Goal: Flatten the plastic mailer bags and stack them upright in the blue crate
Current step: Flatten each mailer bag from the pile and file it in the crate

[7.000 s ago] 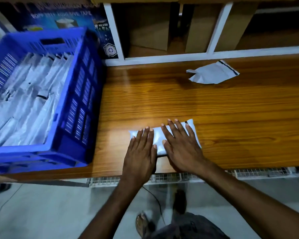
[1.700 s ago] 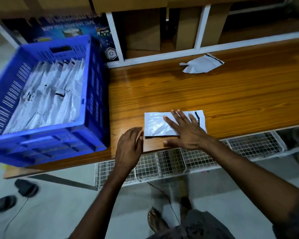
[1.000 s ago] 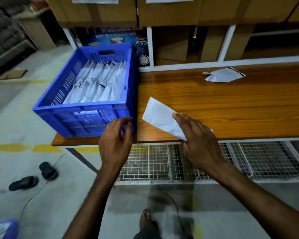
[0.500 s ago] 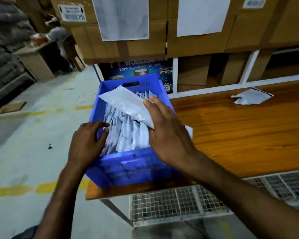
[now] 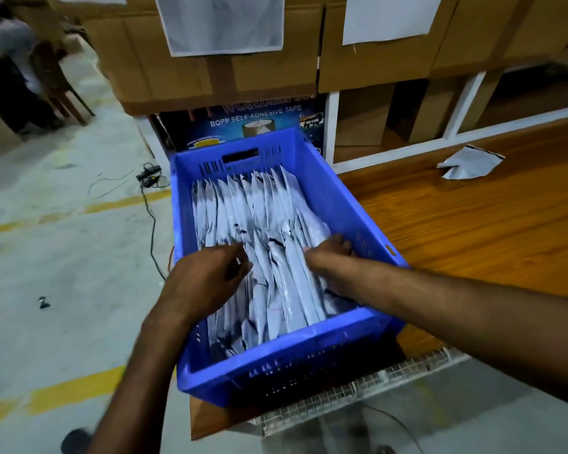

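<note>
The blue crate (image 5: 358, 208) stands on the left end of the wooden table (image 5: 473, 231), filled with several white mailer bags (image 5: 253, 208) standing upright in rows. My right hand (image 5: 328, 257) is down inside the crate by its right wall, its fingers closed on the near end of a flattened mailer bag (image 5: 309, 224) that leans among the others. My left hand (image 5: 207, 280) rests on the left rows with its fingers loosely curled and holds nothing. A crumpled mailer bag (image 5: 469, 162) lies on the table at the far right.
Cardboard boxes (image 5: 210, 60) and a blue adhesive tape box (image 5: 253, 122) stand right behind the crate. A wire mesh shelf (image 5: 358, 394) runs under the table. On the floor to the left lies a black cable (image 5: 150, 204). A person (image 5: 10, 60) is at the far left.
My right hand lifted the flattened bag off the table, carried it left over the crate and lowered it in by the right wall. My left hand moved from the crate's near rim onto the bags.
</note>
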Demonstrator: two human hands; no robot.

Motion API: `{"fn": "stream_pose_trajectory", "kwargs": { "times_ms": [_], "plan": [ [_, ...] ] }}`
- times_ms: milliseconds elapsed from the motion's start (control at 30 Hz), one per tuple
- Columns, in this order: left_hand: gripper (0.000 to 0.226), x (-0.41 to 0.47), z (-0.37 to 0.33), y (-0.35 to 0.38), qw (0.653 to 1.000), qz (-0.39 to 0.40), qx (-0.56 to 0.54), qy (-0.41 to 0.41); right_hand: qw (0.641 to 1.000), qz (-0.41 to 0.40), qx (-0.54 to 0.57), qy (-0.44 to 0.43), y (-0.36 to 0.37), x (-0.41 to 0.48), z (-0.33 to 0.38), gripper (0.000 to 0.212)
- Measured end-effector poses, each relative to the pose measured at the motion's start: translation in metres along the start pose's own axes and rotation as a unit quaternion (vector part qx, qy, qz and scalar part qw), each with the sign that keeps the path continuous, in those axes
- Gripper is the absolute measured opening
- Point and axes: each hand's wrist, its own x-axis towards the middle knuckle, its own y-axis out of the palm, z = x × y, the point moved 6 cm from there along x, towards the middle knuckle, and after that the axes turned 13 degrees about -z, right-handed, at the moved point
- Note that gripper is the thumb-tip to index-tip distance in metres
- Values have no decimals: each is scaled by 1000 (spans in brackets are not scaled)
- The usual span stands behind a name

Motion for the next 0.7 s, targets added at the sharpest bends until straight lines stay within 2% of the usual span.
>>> {"fn": "stream_pose_trajectory", "kwargs": {
  "times_ms": [33, 67, 100, 167, 200, 300, 367, 567, 700],
  "plan": [
    [26, -1, 2, 0, 1000, 0, 16, -3, 997, 76, -35, -3, 10, -3, 0, 76],
    [27, -1, 4, 1, 1000, -2, 25, -7, 992, 103, -73, -22, 10, -6, 1, 89],
    [28, -1, 6, 1, 1000, -6, 26, -13, 992, 91, -82, -34, 4, -6, 4, 87],
    [28, -1, 8, 3, 999, -13, 21, -22, 990, 36, -103, -93, -12, 1, 12, 67],
    [27, -1, 8, 4, 999, -16, 23, -20, 982, 38, -134, -129, -17, 1, 15, 65],
    [28, -1, 7, 8, 999, -9, 42, -6, 924, 95, -302, -213, -15, -5, 2, 85],
    [28, -1, 6, 8, 999, -8, 52, 4, 897, 101, -355, -242, -7, -5, -6, 95],
    [28, -1, 5, 6, 999, -15, 44, 10, 893, 110, -349, -263, 12, 8, -11, 115],
    [27, 0, 5, 5, 999, -15, 34, 5, 884, 123, -346, -289, 18, 6, -14, 111]
  ]
}}
